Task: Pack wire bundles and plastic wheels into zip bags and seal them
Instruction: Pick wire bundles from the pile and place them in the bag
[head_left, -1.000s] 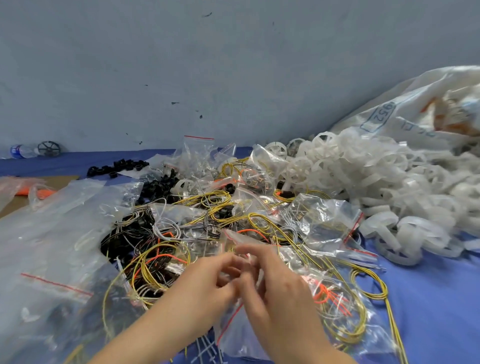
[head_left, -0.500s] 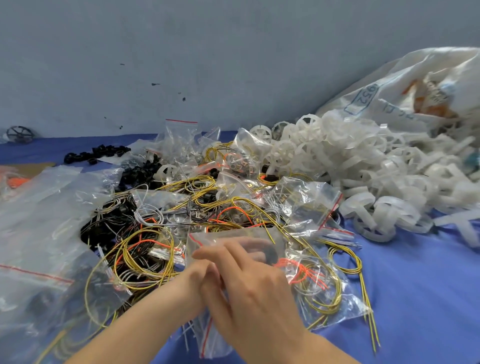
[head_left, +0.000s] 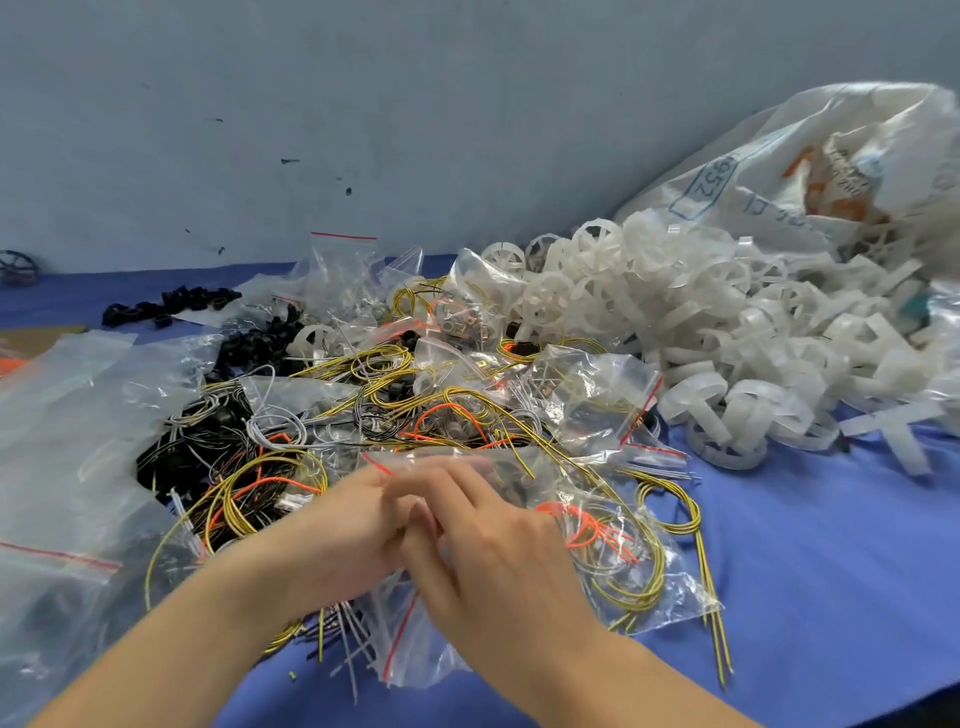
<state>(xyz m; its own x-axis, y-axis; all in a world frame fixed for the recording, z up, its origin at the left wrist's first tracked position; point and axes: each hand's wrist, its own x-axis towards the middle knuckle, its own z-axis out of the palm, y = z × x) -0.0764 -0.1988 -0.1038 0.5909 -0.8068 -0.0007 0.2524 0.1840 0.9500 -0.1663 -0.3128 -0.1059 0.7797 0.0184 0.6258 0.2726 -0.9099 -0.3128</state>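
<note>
My left hand (head_left: 343, 525) and my right hand (head_left: 483, 540) meet at the centre of the view, both pinching the top edge of a small clear zip bag (head_left: 441, 465) with a red seal line. Under and around them lies a tangle of yellow, orange and black wire bundles (head_left: 270, 493), some inside clear zip bags (head_left: 613, 566). A big heap of white plastic wheels (head_left: 701, 332) fills the right half of the blue table. What is inside the held bag is hidden by my fingers.
A large white sack (head_left: 810, 171) leans on the grey wall at the right. Empty clear bags (head_left: 78, 426) pile up at the left. Small black parts (head_left: 171, 306) lie at the back left. Bare blue table cover (head_left: 831, 597) shows at the near right.
The view has shifted a little. My two hands have stayed pressed together on the bag's top edge, and my fingers have moved slightly along it.
</note>
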